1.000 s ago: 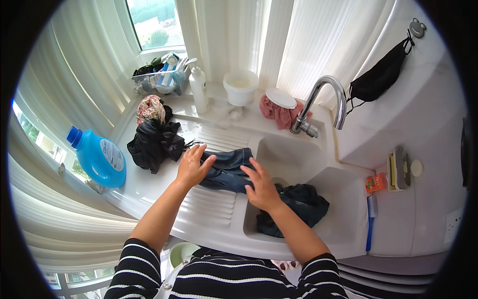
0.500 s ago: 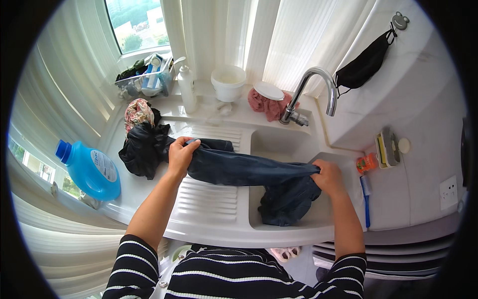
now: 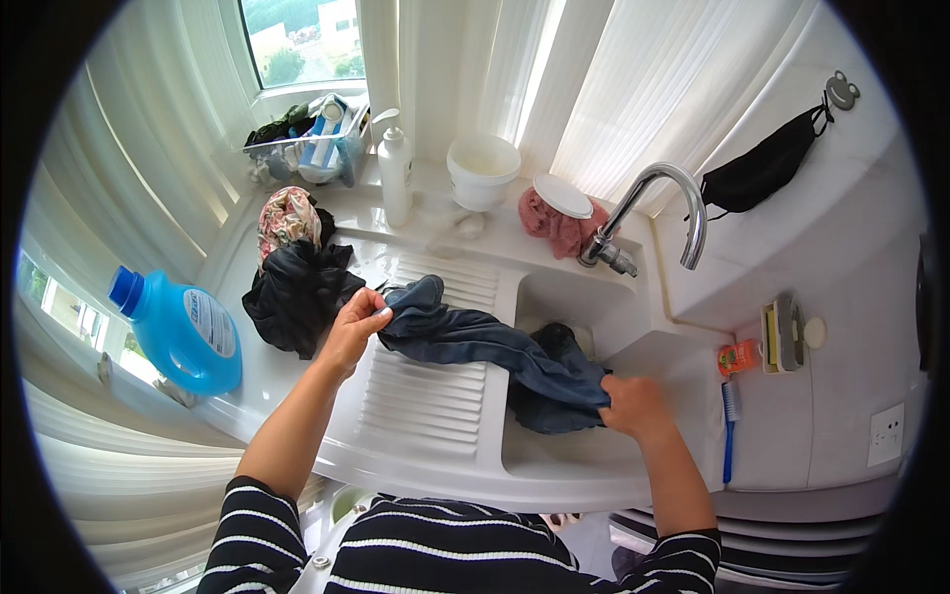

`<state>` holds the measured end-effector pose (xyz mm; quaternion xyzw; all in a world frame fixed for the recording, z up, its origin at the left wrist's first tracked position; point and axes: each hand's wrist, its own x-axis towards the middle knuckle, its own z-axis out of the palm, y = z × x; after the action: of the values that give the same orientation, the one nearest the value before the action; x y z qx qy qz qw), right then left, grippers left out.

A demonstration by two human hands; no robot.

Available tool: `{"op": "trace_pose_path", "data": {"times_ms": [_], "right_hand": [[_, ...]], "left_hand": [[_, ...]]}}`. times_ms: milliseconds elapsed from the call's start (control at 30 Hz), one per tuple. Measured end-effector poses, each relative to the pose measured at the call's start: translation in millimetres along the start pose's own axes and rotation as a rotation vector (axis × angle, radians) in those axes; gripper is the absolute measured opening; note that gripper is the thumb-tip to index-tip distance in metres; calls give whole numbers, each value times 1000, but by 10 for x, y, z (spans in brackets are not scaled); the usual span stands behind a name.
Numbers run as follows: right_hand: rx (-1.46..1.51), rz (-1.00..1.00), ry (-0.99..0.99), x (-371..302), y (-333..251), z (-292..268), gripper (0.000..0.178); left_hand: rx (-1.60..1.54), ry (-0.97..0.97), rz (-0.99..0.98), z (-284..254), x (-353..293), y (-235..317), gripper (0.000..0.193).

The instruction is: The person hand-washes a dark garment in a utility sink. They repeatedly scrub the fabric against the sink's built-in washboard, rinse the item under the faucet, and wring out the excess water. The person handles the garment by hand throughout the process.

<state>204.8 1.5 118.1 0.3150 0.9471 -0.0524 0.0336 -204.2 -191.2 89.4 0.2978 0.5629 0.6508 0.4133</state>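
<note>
Dark blue jeans (image 3: 475, 337) stretch between my two hands, from the ribbed washboard (image 3: 421, 401) on the left into the sink basin (image 3: 554, 453) on the right. My left hand (image 3: 356, 322) pinches one end of the cloth just above the washboard's left edge. Over the basin, my right hand (image 3: 638, 404) is closed round another part of the jeans. The fabric between them is slack and twisted, and part of it hangs down in the basin. Left of my left hand lies a heap of black clothes (image 3: 297, 297), touching the counter.
A blue detergent jug (image 3: 183, 337) stands at the left. Along the back are a pump bottle (image 3: 395, 178), a white tub (image 3: 483, 173), a pink cloth (image 3: 559, 226) and a chrome faucet (image 3: 643, 213). At the right a blue brush (image 3: 730, 426) lies beside the basin.
The jeans, pulled taut before, are now slack and bunched. My right hand has moved left and lower over the basin, and the view has shifted slightly.
</note>
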Motion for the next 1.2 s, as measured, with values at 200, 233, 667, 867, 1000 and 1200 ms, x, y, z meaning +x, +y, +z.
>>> {"op": "trace_pose_path", "data": {"times_ms": [200, 233, 667, 867, 1000, 1200], "right_hand": [[161, -27, -496, 193, -301, 126, 68], [248, -70, -279, 299, -388, 199, 62], [355, -518, 786, 638, -1211, 0, 21], [523, -964, 285, 351, -1613, 242, 10], [558, -910, 121, 382, -1594, 601, 14], [757, -865, -104, 717, -1546, 404, 23]], "left_hand": [[747, 235, -144, -58, -264, 42, 56], [966, 264, -81, 79, -263, 124, 72], [-466, 102, -249, 520, 220, 252, 24], [583, 312, -95, 186, 811, -500, 29], [1182, 353, 431, 556, 460, -467, 83], [1471, -135, 333, 471, 87, -415, 59]]}}
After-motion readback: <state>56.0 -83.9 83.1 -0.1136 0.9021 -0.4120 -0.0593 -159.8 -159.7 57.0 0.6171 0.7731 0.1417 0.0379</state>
